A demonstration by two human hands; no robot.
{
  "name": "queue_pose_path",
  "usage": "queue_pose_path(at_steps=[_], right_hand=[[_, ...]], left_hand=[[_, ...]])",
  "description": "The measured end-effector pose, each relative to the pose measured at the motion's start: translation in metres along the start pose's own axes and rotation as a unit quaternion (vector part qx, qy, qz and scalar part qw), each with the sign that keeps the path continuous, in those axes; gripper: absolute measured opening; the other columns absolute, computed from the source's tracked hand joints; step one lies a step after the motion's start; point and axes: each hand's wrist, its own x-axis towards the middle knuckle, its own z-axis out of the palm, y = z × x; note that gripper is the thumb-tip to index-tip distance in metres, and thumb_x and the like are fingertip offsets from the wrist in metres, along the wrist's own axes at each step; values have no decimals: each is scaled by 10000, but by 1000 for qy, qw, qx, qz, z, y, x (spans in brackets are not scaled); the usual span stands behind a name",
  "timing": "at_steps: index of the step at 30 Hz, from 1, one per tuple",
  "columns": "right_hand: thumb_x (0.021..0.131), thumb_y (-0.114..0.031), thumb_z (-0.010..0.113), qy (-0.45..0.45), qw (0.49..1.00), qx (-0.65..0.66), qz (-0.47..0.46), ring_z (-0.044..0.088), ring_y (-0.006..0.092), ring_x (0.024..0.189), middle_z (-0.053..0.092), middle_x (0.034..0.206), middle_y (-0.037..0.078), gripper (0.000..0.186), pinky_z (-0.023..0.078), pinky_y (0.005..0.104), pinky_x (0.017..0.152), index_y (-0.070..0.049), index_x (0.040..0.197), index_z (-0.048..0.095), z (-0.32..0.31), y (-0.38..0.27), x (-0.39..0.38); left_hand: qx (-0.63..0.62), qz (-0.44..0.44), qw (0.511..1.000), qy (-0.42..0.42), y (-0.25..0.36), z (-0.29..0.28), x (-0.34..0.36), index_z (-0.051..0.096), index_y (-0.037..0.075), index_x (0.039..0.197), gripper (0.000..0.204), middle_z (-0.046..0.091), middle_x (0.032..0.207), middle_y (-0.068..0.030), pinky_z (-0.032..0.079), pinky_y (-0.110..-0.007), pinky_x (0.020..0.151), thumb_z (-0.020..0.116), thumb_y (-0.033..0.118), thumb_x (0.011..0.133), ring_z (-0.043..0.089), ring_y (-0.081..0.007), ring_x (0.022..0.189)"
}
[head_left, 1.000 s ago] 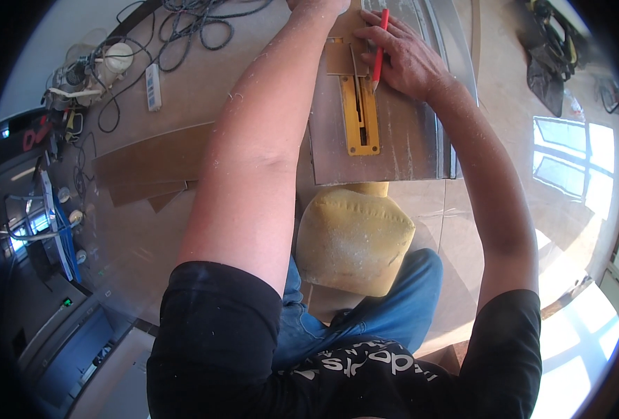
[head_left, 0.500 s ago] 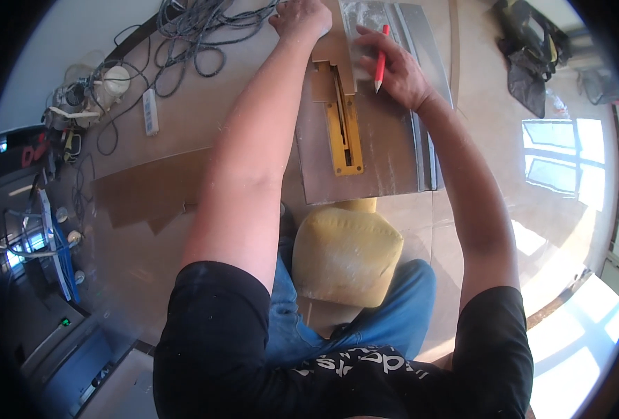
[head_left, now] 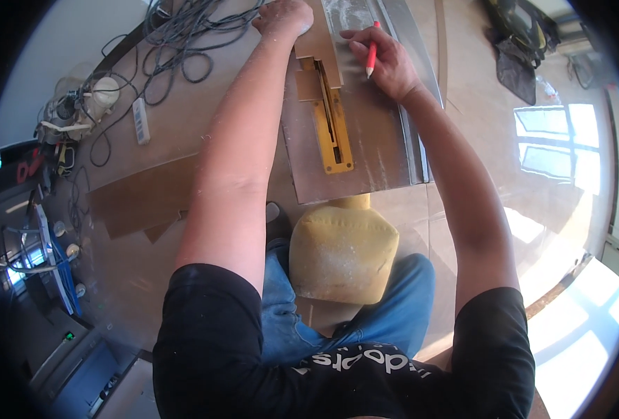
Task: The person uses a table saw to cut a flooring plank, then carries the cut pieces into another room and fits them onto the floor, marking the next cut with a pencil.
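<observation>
My right hand holds a red pencil over the grey metal saw table, its point toward me and its forefinger stretched left. At the upper edge, my left hand has curled, dusty fingers; what they close on, if anything, is hidden. Its wrist lies close to the left side of a thin brown board. That board covers the far part of a yellow slotted insert in the saw table. A small square brown piece lies beside the slot.
A yellow padded seat stands between my knees. Coiled grey cable lies at the far left, near a white box-like strip. Brown offcut sheets lie left of my left arm. A black bag sits at the far right.
The whole view has shifted slightly, so the saw table appears farther left. My right hand still holds the pencil, which is now tilted a little differently. My left hand stays by the board.
</observation>
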Motion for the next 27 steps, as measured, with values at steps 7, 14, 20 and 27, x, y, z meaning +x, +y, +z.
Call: queue_pose_path(at_steps=[7,14,20,27], right_hand=[[972,-259,667,-3,1000,-7,6,692,254,1015,733,1184,92,240,518,336,940,-32,1046,638,-2,-3,0],[971,-266,667,-7,1000,-24,0,696,261,1032,742,1160,97,246,518,343,947,-28,1025,644,-2,-3,1],[972,-261,657,-12,999,-48,3,698,282,1035,749,1138,94,234,522,345,934,-29,1004,651,-1,-15,2],[976,-241,642,-13,998,-61,26,698,278,1018,747,1138,94,214,523,344,928,-30,1008,648,-7,-10,-2]], left_hand=[[-30,-8,1000,-2,3,-3,0,619,-2,1309,526,574,1399,-250,416,-558,1092,375,368,1027,528,-407,1328],[-24,-33,999,-9,7,-9,-5,553,11,1394,577,496,1496,-224,355,-567,1135,370,426,1036,437,-390,1414],[-9,-41,998,-46,5,-19,-5,517,20,1440,688,473,1524,-205,337,-552,1148,377,553,1028,426,-362,1432],[-50,-32,998,-34,6,4,10,544,32,1425,647,512,1487,-197,371,-479,1138,496,521,1003,444,-343,1413]])
